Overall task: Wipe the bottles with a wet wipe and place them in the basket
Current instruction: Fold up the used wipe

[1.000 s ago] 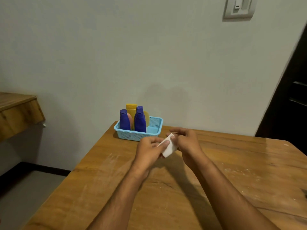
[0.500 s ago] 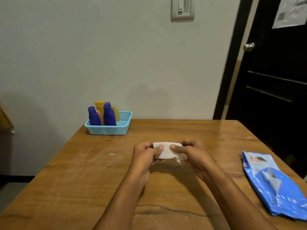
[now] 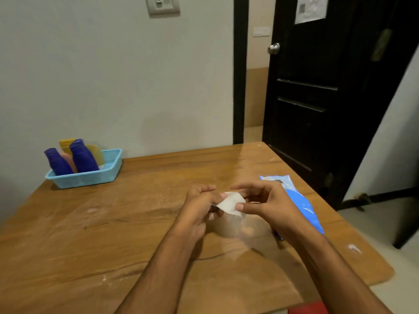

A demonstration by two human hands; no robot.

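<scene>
A folded white wet wipe point(image 3: 230, 203) is held above the middle of the wooden table point(image 3: 127, 223). My left hand point(image 3: 199, 209) pinches its left edge and my right hand point(image 3: 265, 205) pinches its right side between thumb and fingers. Far to the left, at the table's back corner, stands a light blue basket point(image 3: 90, 176). Inside it are two dark blue bottles point(image 3: 82, 156), a yellow bottle point(image 3: 65, 145) behind them and a pinkish bottle point(image 3: 69, 160) between them.
A blue wet-wipe pack point(image 3: 299, 200) lies on the table right behind my right hand. A black door point(image 3: 328, 87) stands at the right, past the table's edge. A grey wall runs behind the table. Something red point(image 3: 308, 309) shows at the bottom edge.
The view has swung to the right, so the basket now sits far left and the wipe pack is close behind my right hand. Both hands still hold the wipe, now turned at an angle.
</scene>
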